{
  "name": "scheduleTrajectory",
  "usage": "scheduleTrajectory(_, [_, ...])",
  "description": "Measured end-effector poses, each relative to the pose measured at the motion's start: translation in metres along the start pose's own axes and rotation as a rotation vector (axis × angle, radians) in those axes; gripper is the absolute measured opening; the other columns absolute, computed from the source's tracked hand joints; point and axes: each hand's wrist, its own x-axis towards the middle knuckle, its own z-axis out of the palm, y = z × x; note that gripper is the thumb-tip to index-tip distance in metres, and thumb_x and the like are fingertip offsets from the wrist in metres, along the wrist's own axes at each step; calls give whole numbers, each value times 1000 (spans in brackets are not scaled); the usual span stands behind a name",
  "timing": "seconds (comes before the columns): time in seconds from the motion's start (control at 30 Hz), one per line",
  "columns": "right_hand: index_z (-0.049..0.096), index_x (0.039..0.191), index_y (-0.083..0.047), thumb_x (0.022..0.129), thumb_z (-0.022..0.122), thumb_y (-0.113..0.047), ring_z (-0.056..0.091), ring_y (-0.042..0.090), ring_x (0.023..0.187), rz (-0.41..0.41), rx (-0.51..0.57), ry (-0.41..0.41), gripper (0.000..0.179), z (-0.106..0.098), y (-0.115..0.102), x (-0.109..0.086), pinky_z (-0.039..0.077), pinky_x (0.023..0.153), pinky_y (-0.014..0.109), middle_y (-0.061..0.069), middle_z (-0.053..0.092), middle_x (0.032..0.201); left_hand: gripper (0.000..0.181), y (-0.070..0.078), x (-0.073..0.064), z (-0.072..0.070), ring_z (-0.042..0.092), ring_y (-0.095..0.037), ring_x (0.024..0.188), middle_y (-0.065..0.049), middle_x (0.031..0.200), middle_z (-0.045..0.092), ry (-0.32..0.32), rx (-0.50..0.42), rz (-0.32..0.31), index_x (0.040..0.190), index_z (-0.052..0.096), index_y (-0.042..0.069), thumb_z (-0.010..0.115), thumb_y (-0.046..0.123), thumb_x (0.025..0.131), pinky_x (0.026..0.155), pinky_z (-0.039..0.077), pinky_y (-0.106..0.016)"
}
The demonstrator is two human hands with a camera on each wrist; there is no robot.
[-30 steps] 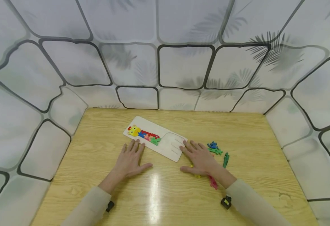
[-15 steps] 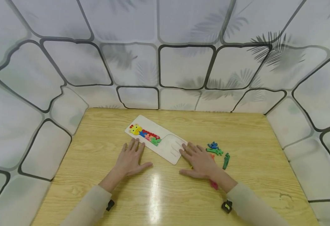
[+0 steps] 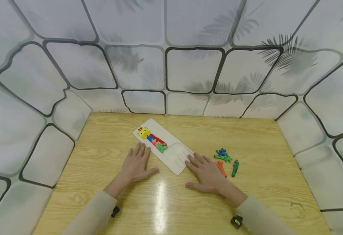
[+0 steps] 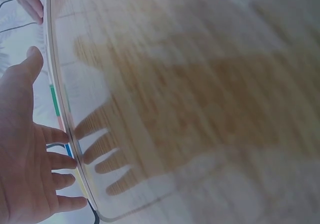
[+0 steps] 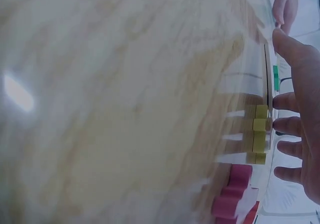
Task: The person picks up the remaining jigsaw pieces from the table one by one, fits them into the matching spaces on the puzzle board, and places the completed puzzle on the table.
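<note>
A white puzzle board (image 3: 159, 130) lies tilted on the table, with a yellow giraffe head (image 3: 144, 132) and blue, red, pink and green pieces forming a neck and body on it. Outlined legs fill its near right end. My left hand (image 3: 134, 165) is spread flat, fingertips at the board's near left edge beside the giraffe head. With fingers extended, my right hand (image 3: 208, 173) has its fingertips at the right end. Under its palm, the right wrist view shows a yellow piece (image 5: 259, 134) and a pink piece (image 5: 232, 196), both mostly hidden in the head view.
Loose puzzle pieces lie right of my right hand: a blue one (image 3: 221, 151), a green one (image 3: 223, 158), a dark green one (image 3: 235, 168) and an orange one (image 3: 221, 168). A patterned wall (image 3: 186, 102) encloses the wooden table (image 3: 159, 202) at the back and sides.
The board has turned clockwise, its right end swinging toward me. My right hand has shifted slightly nearer, uncovering the orange piece and covering the yellow one. The left hand has barely moved.
</note>
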Motion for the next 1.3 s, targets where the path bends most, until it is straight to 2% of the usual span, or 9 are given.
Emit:
scheduleTrajectory(0.4, [45,162,-20,95,46,-81,37,37,159,-9,-10,-19,90,2,-12,-6,37,126,58,8,39,171,107,2,5,1,26,-44,162,-26,171,31,-16,-4,-3,164,36,4,47,83,93,126,32,-67])
scheduleTrajectory(0.57, [44,162,-19,96,47,-80,39,38,157,-29,16,-9,89,5,-16,-10,39,124,58,10,39,171,108,2,7,3,26,-45,162,-26,172,29,-26,2,-7,164,34,2,46,83,93,126,32,-68])
scheduleTrajectory(0.93, [49,159,-18,95,52,-78,46,39,153,-55,3,32,87,3,-25,-13,44,120,57,12,45,167,108,4,13,1,26,-44,162,-25,172,30,-18,16,-10,163,35,2,45,83,93,127,31,-67])
scheduleTrajectory(1.3, [49,159,-22,97,48,-79,46,36,153,-62,-29,16,85,6,-27,-17,44,120,55,10,44,169,108,8,15,-1,23,-44,163,-24,173,26,-32,0,-25,165,32,4,48,83,93,129,29,-66])
